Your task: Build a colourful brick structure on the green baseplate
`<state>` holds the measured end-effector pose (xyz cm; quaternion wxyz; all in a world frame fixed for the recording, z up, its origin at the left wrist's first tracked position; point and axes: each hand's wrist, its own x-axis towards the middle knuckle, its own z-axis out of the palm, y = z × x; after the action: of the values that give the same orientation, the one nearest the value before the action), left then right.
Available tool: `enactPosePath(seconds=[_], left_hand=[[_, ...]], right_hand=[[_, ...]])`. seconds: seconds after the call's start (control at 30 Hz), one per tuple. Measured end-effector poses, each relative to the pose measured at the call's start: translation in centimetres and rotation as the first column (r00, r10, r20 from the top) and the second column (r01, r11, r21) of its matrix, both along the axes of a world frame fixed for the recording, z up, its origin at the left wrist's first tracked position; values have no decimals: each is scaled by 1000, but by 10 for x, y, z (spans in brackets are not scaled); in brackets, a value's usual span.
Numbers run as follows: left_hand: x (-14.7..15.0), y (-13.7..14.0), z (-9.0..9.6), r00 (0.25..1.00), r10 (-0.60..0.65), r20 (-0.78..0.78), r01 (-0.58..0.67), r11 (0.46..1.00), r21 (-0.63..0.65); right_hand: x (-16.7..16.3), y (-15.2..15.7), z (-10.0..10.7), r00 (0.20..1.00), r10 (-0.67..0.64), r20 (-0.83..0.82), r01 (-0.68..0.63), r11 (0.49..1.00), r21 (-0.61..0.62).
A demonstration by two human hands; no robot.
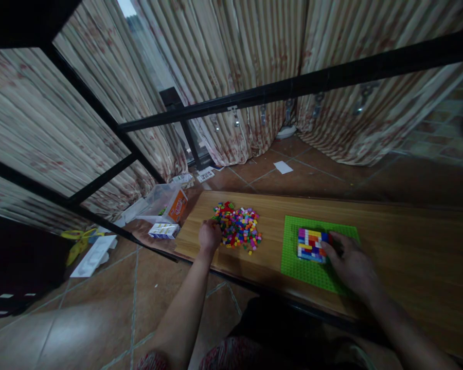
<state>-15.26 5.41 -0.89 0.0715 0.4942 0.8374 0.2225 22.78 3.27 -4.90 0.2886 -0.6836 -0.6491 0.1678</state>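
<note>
Loose, brightly coloured building bricks [239, 226] lie heaped on the wooden tabletop. At the left edge of this heap is my left hand [210, 236], its fingers closed together; what they hold, if anything, is too small to make out. A green studded baseplate [293, 270] rests flat to the right of the heap. On it stands a block of joined multicoloured bricks [310, 245]. My right hand [351, 262] reaches over the plate's right part, thumb and forefinger pinching a small dark red and blue brick piece [326, 237] at the block's right edge.
The narrow wooden table [409, 252] has a black metal bar [254, 96] beyond it. On the tiled floor to the left are a clear plastic bin [158, 200], a small white box [164, 230] and white packaging [93, 256]. Patterned curtains [254, 46] hang behind.
</note>
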Motion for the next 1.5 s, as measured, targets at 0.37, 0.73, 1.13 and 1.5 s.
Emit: enactPosePath(seconds=[0.37,0.73,1.13,1.5], left_hand=[[-10,-1,-4,999,37,-7,-37,999,-13],[-13,7,-7,998,8,-64,-11,999,-45],[-10,-5,0,996,81,-34,-79,994,70],[112,-50,1,630,-670,392,573,742,348]], right_hand=[[-1,-1,4,1000,7,-7,-7,1000,-2],[1,1,1,1000,19,7,-19,1000,5],[0,0,3,999,33,-6,-33,999,20],[-5,0,13,999,26,-24,-25,998,59]])
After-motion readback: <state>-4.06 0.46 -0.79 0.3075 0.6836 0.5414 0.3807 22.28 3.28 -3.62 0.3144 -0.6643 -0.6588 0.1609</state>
